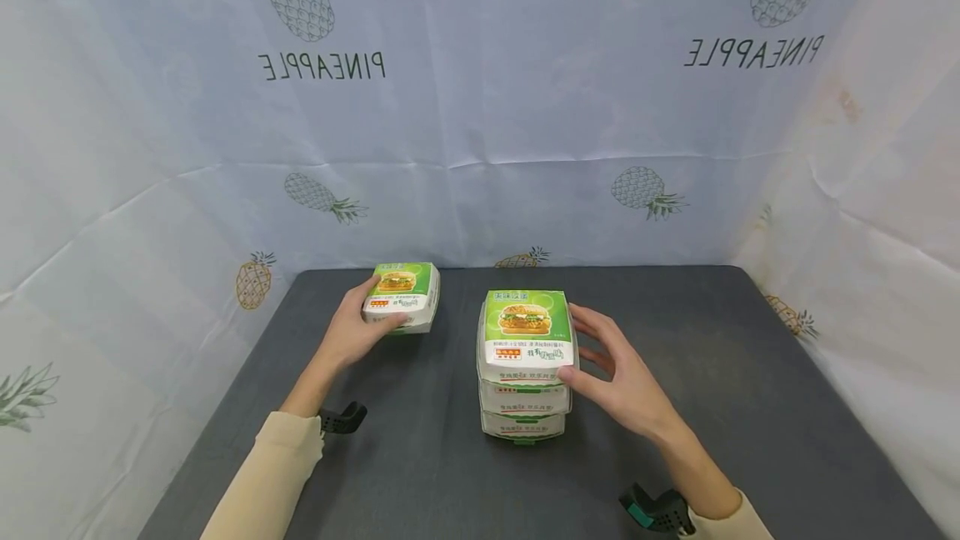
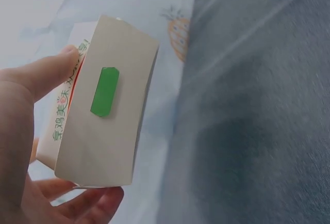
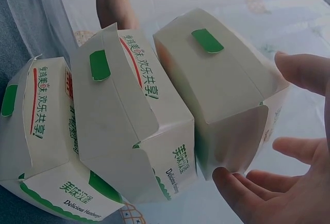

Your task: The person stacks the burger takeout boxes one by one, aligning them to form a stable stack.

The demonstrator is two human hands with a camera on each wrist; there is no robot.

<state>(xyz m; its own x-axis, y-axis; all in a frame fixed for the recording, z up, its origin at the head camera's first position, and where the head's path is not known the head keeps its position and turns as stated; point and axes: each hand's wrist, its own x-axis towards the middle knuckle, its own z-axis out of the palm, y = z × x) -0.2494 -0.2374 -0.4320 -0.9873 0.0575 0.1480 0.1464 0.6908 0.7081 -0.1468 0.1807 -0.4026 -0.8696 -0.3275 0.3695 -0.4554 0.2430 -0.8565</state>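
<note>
My left hand (image 1: 351, 330) grips a small white and green hamburger box (image 1: 401, 302) near the back left of the table. In the left wrist view, the thumb lies on one side of this box (image 2: 105, 105) and the fingers go round the other. Three similar boxes stand stacked near the middle. At the right side of the top box (image 1: 527, 332), my right hand (image 1: 626, 382) has its thumb by the front corner and its fingers along the side. In the right wrist view, the fingertips (image 3: 223, 175) touch or nearly touch the top box, not curled round it.
The dark tabletop (image 1: 712, 357) extends on both sides of the stack. A pale cloth (image 1: 480, 107) printed with pineapples hangs behind the table and along its sides. Each wrist wears a black strap (image 1: 660, 509).
</note>
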